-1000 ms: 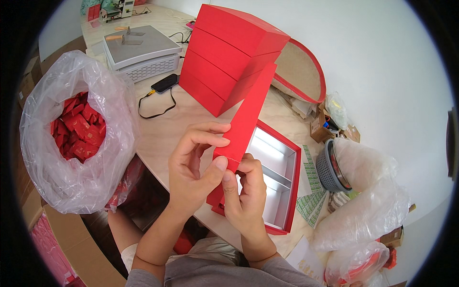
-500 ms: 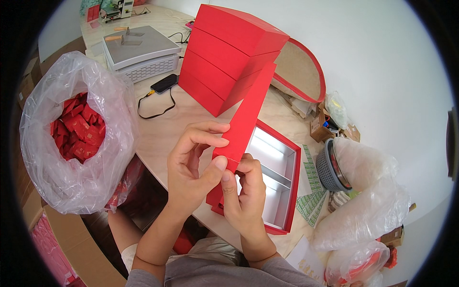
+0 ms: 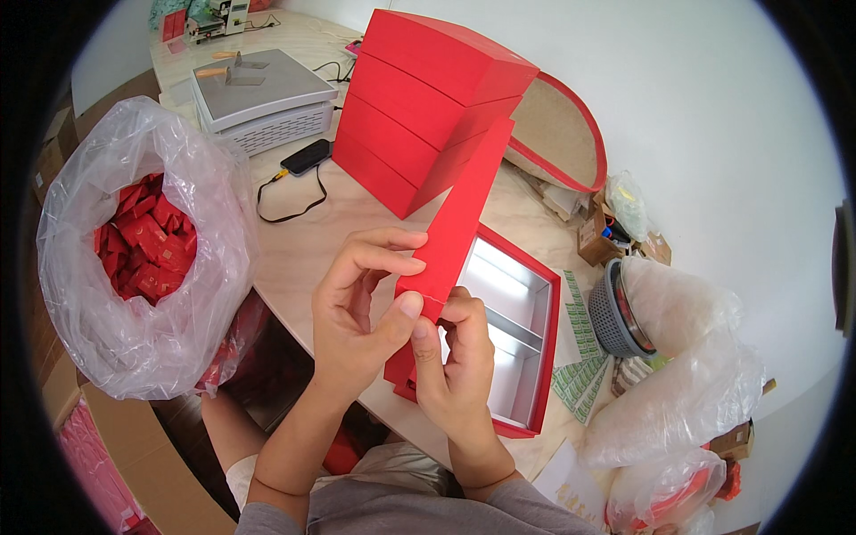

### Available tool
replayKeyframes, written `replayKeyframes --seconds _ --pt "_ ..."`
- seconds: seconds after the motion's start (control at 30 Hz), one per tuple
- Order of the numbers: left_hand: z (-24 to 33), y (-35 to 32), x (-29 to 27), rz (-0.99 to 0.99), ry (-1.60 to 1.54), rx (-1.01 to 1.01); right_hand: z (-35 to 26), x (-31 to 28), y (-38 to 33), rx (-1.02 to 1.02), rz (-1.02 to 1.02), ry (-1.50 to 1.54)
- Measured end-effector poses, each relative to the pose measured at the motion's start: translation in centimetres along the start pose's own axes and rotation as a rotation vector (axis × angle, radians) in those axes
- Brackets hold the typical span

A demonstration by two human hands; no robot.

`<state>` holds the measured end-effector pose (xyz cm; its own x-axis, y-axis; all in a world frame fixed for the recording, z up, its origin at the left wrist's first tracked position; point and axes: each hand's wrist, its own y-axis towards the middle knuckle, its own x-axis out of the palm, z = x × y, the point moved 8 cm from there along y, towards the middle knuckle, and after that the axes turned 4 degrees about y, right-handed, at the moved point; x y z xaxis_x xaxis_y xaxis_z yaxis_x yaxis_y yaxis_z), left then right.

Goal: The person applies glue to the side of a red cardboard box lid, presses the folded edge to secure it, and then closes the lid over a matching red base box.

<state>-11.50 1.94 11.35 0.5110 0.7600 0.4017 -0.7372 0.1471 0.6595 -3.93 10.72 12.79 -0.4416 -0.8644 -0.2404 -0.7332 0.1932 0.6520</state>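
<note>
two hands on a red lid at a cluttered packing table

pale wood tabletop (image 3: 303, 259) fills the middle, against a white wall. nearest, the left hand (image 3: 357, 316) and right hand (image 3: 455, 357) both pinch the lower end of a long red box lid (image 3: 455, 223), held on edge and slanting up and away; left thumb and fingers clamp its left face, right fingers curl round the bottom corner. just behind the hands lies an open red gift box (image 3: 513, 330) with silver compartments. at left, a clear plastic bag (image 3: 125, 259) holds small red packets. farther off stands a stack of red boxes (image 3: 419, 107), with a grey machine (image 3: 259, 98) far left.
</note>
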Motion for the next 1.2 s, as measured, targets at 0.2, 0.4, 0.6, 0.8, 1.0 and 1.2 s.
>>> replayKeyframes --seconds 0.2,0.4,0.6,0.8,1.0,1.2 --pt "0.1 0.0 0.0 -0.007 -0.004 0.005 0.1 0.0 0.0 0.007 0.001 0.011" --pt "-0.1 0.0 -0.1 -0.015 -0.001 0.011 0.2 0.0 0.0 0.001 0.000 0.013" --pt "-0.1 0.0 0.2 -0.022 -0.026 0.003 0.1 -0.1 0.0 -0.006 0.004 0.014" --pt "0.0 0.3 0.2 -0.035 -0.180 -0.112 0.3 0.0 -0.1 0.001 -0.002 0.010" --pt "0.6 1.4 0.5 -0.094 -0.011 -0.375 0.2 -0.1 0.0 -0.007 -0.011 -0.014" --pt "0.7 1.5 0.5 -0.134 -0.030 -0.419 0.0 -0.1 0.1 -0.030 -0.004 -0.004"
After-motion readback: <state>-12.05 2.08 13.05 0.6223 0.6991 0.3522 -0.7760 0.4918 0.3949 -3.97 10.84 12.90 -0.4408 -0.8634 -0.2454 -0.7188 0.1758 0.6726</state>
